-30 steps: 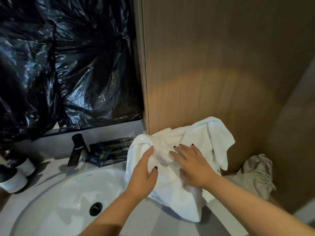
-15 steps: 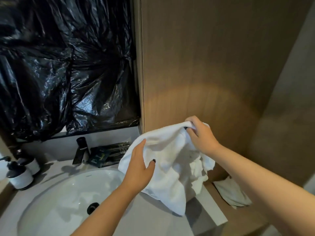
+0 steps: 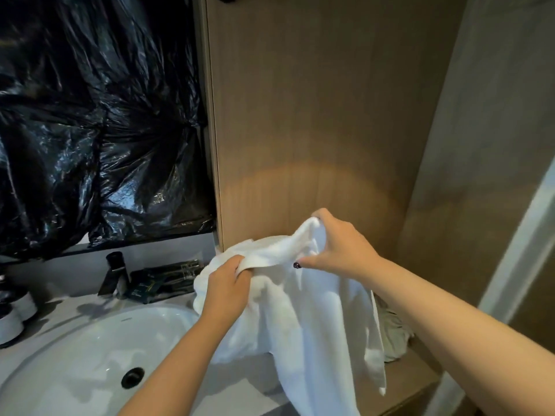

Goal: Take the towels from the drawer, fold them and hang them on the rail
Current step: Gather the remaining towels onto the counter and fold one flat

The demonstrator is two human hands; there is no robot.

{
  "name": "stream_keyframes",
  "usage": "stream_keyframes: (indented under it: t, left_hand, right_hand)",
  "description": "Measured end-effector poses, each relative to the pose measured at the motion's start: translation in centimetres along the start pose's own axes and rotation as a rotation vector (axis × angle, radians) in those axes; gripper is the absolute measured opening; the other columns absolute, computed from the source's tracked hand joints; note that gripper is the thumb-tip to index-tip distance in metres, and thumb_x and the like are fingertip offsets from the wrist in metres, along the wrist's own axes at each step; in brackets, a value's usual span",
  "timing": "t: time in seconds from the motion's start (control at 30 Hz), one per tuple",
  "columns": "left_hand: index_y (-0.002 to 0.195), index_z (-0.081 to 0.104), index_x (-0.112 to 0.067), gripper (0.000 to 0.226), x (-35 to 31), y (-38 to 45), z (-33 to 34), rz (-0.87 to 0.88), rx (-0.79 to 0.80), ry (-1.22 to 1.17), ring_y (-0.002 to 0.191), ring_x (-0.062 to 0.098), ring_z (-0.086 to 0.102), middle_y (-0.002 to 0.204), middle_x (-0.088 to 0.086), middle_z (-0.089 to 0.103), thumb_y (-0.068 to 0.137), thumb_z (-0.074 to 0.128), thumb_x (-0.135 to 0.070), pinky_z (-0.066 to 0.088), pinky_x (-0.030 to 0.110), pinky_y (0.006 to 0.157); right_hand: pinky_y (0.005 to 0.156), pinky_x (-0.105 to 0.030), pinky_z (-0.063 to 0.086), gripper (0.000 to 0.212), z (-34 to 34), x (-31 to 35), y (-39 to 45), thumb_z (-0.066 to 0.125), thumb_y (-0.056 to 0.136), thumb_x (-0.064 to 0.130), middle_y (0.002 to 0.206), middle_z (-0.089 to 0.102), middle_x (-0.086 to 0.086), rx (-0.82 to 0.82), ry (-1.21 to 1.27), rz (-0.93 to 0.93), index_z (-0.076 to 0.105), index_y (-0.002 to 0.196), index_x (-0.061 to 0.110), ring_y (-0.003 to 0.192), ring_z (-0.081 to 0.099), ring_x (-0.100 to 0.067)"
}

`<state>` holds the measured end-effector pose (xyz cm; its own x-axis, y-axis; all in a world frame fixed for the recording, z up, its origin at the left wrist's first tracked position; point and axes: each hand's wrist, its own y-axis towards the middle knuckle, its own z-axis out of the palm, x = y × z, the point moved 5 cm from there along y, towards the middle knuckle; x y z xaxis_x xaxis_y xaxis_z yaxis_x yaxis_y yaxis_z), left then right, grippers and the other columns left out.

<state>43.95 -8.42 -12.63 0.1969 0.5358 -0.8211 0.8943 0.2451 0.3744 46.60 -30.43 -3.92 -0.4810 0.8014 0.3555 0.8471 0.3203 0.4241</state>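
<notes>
A tall brown wood-grain wall panel (image 3: 315, 130) carries a warm arc of light; left of it crinkled black plastic sheeting (image 3: 96, 130), below that a white oval sink basin (image 3: 90, 349).

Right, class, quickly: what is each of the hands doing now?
Left hand: closed, gripping the white towel.
Right hand: closed, pinching the same towel's upper edge.

I see two bare forearms without sleeves. The right hand (image 3: 339, 247) has dark polish on its thumbnail; the left hand (image 3: 226, 291) wears no ring.

White sink (image 3: 75, 355); black tap (image 3: 115, 273) behind; black plastic sheet (image 3: 90, 130) above.
</notes>
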Motion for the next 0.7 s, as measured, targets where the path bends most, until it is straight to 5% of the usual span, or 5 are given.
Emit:
stream_keyframes:
  t: [0.1,0.2,0.33,0.43,0.7]
  left_hand:
    - [0.074,0.06,-0.007,0.024,-3.3,-1.2,-0.4,0.065,-0.028,-0.139,0.06,0.001,0.05,0.067,0.0,0.059,0.095,0.052,-0.014,0.039,0.011,0.056]
    - [0.065,0.057,-0.011,0.025,-5.9,-1.7,-0.2,0.144,0.041,-0.201,0.058,0.004,0.045,0.064,-0.002,0.055,0.089,0.056,-0.021,0.037,0.014,0.054]
    - [0.059,0.055,-0.017,0.027,-7.3,-1.8,-0.2,0.167,0.117,-0.147,0.057,0.006,0.045,0.056,-0.012,0.053,0.076,0.056,-0.038,0.036,0.018,0.055]
    - [0.061,0.063,-0.029,0.018,-6.5,-1.9,-1.2,0.16,0.093,-0.129,0.066,-0.003,0.057,0.065,-0.021,0.063,0.078,0.067,-0.028,0.04,0.008,0.06]
    - [0.077,0.07,-0.035,0.012,0.1,-5.2,-1.7,0.076,0.164,-0.027,0.081,-0.007,0.061,0.081,-0.027,0.068,0.086,0.071,-0.028,0.042,0.007,0.063]
  right_hand:
    - [0.079,-0.035,0.055,0.08,0.5,-0.4,-2.1,0.079,0.062,0.064,0.119,0.052,0.017,0.034,-0.038,0.012,0.039,0.125,0.036,0.098,0.056,-0.009]
    - [0.095,-0.03,0.048,0.084,1.3,0.6,-4.1,0.075,0.071,0.06,0.131,0.042,0.016,0.005,0.039,-0.024,0.035,0.14,0.036,0.115,0.047,-0.006]
    - [0.086,-0.031,0.05,0.04,2.3,2.3,-6.3,0.066,0.085,0.022,0.115,0.057,0.009,-0.2,0.188,-0.049,0.057,0.124,0.023,0.102,0.054,-0.006]
    - [0.076,-0.02,0.048,0.021,2.4,2.2,-7.3,0.06,0.09,0.01,0.1,0.065,0.008,-0.305,0.223,0.001,0.066,0.108,0.018,0.089,0.057,-0.005]
    - [0.07,-0.006,0.043,0.021,1.8,-0.7,-9.6,0.053,0.099,0.013,0.089,0.064,0.025,-0.31,0.341,0.168,0.069,0.097,0.025,0.089,0.059,0.004]
